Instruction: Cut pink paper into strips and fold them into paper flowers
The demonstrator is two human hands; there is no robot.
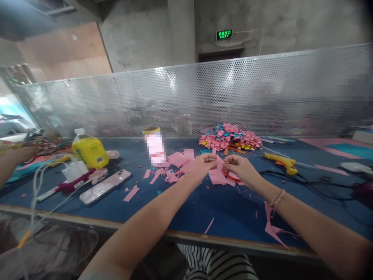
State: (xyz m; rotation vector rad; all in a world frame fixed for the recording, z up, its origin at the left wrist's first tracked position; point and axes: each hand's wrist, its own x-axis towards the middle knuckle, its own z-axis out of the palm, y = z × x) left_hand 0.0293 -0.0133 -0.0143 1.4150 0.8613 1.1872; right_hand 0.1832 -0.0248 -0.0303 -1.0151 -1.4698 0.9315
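Observation:
Over the middle of the blue table, my left hand (205,163) pinches a piece of pink paper (219,163) between its fingertips. The fingers of my right hand (240,165) close on the same piece from the other side. A red-handled tool (233,177), perhaps scissors, shows just under my right hand; whether it hangs from the fingers or lies on the paper I cannot tell. Below and beside my hands lie pink sheets (179,158) and several narrow pink offcuts (132,193). Behind them rises a heap of folded pink and blue paper pieces (229,138).
A yellow glue gun (281,161) with a black cord lies to the right. Leftward are a tube-shaped container (151,131), a bottle of yellow liquid (90,149), a phone (105,186) and a purple power strip (77,182). A co-worker's arm (17,157) reaches in. A perforated metal screen (180,97) stands behind.

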